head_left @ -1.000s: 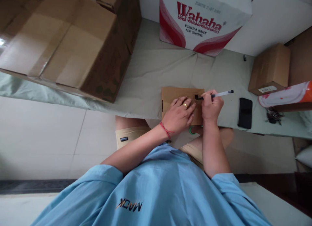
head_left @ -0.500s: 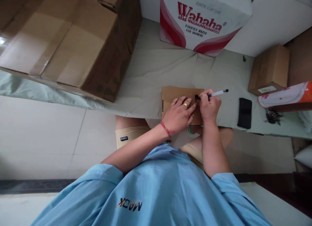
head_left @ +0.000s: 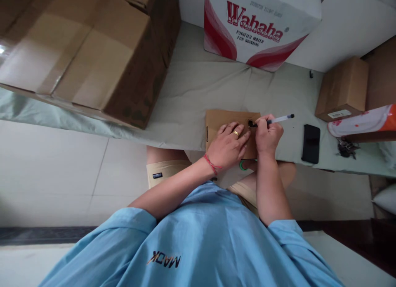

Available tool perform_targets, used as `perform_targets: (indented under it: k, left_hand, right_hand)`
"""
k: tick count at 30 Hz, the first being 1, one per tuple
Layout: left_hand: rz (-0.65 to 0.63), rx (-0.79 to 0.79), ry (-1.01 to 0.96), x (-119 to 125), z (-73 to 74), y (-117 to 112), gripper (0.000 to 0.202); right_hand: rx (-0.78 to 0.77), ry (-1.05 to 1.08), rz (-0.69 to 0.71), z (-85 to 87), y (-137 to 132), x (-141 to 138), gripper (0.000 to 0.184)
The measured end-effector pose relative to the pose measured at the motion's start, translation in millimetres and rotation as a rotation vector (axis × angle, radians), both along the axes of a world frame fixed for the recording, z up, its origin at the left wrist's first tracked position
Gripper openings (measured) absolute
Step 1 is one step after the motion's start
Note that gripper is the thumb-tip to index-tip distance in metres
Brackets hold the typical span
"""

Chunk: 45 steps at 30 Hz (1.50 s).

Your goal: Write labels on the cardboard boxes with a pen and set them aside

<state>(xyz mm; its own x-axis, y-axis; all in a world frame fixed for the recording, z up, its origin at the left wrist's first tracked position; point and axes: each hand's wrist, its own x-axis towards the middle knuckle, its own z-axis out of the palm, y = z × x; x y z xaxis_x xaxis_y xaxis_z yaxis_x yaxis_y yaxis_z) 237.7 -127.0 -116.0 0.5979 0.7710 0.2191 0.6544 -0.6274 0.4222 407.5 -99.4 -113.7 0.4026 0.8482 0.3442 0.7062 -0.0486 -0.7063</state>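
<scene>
A flat brown cardboard piece point(head_left: 213, 124) lies at the front edge of the cloth-covered surface. My left hand point(head_left: 230, 142), with a gold ring and a red string bracelet, rests flat on it with the fingers stretched out. Near the cardboard's right side is a small dark square hole or mark point(head_left: 250, 123); I cannot tell which. My right hand point(head_left: 268, 136) is closed around a pen point(head_left: 280, 119) with a clear barrel and black end. The pen's tip points left, close to the dark square's right edge.
To the right lie a black phone point(head_left: 311, 143) and a bunch of keys point(head_left: 347, 147). A small brown box point(head_left: 342, 88) stands behind them. A white and red water carton point(head_left: 260, 31) is at the back, and large cardboard boxes point(head_left: 77, 51) fill the left.
My right hand and the pen have shifted slightly to the right, so more of the dark square shows. My left hand stays in place on the cardboard.
</scene>
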Motion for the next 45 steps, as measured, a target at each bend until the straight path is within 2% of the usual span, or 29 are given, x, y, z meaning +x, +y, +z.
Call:
perform_targets:
  k: [7,13,18,28,37,45]
  left_hand:
    - [0.001,0.013,0.002,1,-1.8,0,0.044]
    - [-0.005,0.018,0.019,1,-1.0,0,0.044]
    - [-0.002,0.019,0.016,1,-0.9,0,0.044]
    - [-0.003,0.016,0.009,1,-0.3,0,0.045]
    - [0.001,0.015,-0.010,1,-1.5,0,0.044]
    - [-0.010,0.009,-0.008,0,-0.1,0,0.045]
  right_hand:
    - [0.013,-0.023,-0.061,-5.0,2,3,0.023]
    - [0.016,0.115,-0.060,-12.6,4,8,0.023]
    - [0.002,0.191,-0.054,-11.1,4,6,0.016]
    - [-0.006,0.032,-0.053,-2.0,3,2,0.017]
    - [0.040,-0.105,-0.079,-2.6,2,1,0.017]
    - [0.057,-0.078,-0.078,-2.9,-1,3,0.018]
